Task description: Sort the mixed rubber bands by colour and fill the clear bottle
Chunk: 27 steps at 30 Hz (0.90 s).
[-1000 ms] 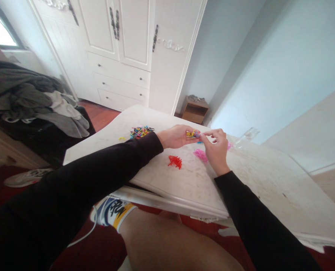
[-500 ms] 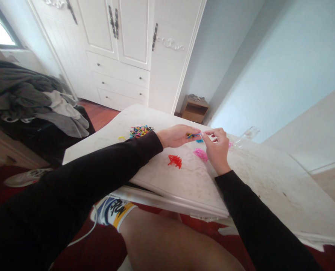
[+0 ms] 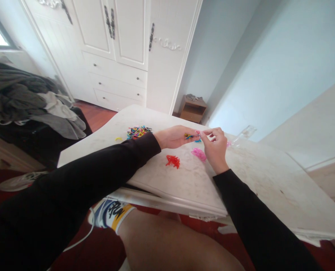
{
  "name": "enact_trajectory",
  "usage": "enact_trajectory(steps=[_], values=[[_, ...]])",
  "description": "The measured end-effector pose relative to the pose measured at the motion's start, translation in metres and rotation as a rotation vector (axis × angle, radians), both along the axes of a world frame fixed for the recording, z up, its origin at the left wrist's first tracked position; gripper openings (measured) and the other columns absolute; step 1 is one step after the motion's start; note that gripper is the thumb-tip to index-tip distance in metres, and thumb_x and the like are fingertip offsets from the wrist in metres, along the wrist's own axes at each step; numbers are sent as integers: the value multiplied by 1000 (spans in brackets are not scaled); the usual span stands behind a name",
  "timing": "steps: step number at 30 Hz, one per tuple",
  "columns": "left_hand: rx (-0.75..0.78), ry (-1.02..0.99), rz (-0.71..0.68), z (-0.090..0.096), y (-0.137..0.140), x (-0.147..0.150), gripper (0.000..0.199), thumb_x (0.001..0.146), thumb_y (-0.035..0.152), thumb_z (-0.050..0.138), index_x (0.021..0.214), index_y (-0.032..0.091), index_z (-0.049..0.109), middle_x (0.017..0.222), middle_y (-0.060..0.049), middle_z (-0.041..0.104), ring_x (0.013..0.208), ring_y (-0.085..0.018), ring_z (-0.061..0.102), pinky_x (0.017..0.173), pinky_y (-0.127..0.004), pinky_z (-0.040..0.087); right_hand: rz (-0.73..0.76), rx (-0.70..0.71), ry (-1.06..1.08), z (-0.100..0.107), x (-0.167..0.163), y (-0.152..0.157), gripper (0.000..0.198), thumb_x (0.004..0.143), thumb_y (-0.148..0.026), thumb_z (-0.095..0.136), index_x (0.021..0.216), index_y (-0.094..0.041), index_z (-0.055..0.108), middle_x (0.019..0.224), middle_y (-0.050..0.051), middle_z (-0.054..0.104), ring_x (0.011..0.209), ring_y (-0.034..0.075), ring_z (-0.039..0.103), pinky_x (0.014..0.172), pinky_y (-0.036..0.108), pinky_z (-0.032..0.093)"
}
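Observation:
My left hand is closed around a small bunch of mixed coloured rubber bands, yellow and blue among them. Fingertips of my right hand meet the left fingertips in a pinch, at a reddish-pink band. Below the hands, a red pile of bands and a pink pile lie on the white table. Part of a blue pile shows behind the fingers. A larger mixed pile sits beyond my left forearm, partly hidden by the sleeve.
A clear plastic container lies to the right of my right hand, with pink bits by it. A few yellow bands are at the left. A white wardrobe and a small brown cabinet stand behind; clothes are heaped left.
A reddish-pink band now shows at the meeting fingertips, where a bluish one showed before. Both hands stay close together; the whole view has shifted slightly.

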<state>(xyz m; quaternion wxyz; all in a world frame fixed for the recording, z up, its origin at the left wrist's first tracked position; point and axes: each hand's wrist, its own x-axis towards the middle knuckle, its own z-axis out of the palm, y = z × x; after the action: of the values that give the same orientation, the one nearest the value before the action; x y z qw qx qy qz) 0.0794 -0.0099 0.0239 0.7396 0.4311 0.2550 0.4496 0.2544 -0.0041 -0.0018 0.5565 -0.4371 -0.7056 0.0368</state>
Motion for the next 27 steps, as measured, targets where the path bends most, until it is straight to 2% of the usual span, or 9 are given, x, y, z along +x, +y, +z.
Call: enact_trajectory(steps=[7, 13, 18, 23, 27], values=[[123, 57, -29, -7, 2, -2, 10, 80, 3, 73, 75, 11, 77, 87, -6, 73, 93, -14, 64, 110, -37, 40, 27, -46, 22, 2, -1, -3, 17, 84, -34, 72, 74, -21, 68, 79, 1, 63, 75, 17, 56, 63, 32, 40], [98, 66, -24, -11, 4, -3, 7, 77, 3, 78, 76, 10, 75, 84, -6, 73, 89, -14, 65, 109, -39, 41, 55, -37, 39, 7, -3, -6, 14, 83, -31, 68, 74, -21, 67, 78, 1, 63, 73, 17, 56, 61, 31, 40], [51, 58, 27, -8, 5, -4, 11, 78, 1, 77, 74, 11, 73, 83, -5, 72, 89, -13, 66, 112, -38, 42, 22, -93, 117, 18, 16, 3, 11, 76, -26, 62, 67, -21, 60, 67, -1, 57, 65, 15, 51, 60, 31, 37], [25, 63, 81, -4, 3, -6, 13, 82, 2, 75, 73, 11, 72, 83, -3, 69, 88, -11, 66, 113, -36, 42, 264, -277, -215, 23, 42, 10, 10, 67, -20, 61, 59, -21, 57, 67, -1, 54, 64, 15, 48, 62, 32, 35], [13, 46, 86, -2, 1, -5, 17, 86, 1, 70, 72, 11, 70, 82, -3, 68, 86, -10, 65, 111, -35, 44, 369, -367, -412, 19, 46, 12, 6, 67, -17, 59, 62, -21, 60, 71, 0, 56, 69, 16, 50, 66, 32, 38]])
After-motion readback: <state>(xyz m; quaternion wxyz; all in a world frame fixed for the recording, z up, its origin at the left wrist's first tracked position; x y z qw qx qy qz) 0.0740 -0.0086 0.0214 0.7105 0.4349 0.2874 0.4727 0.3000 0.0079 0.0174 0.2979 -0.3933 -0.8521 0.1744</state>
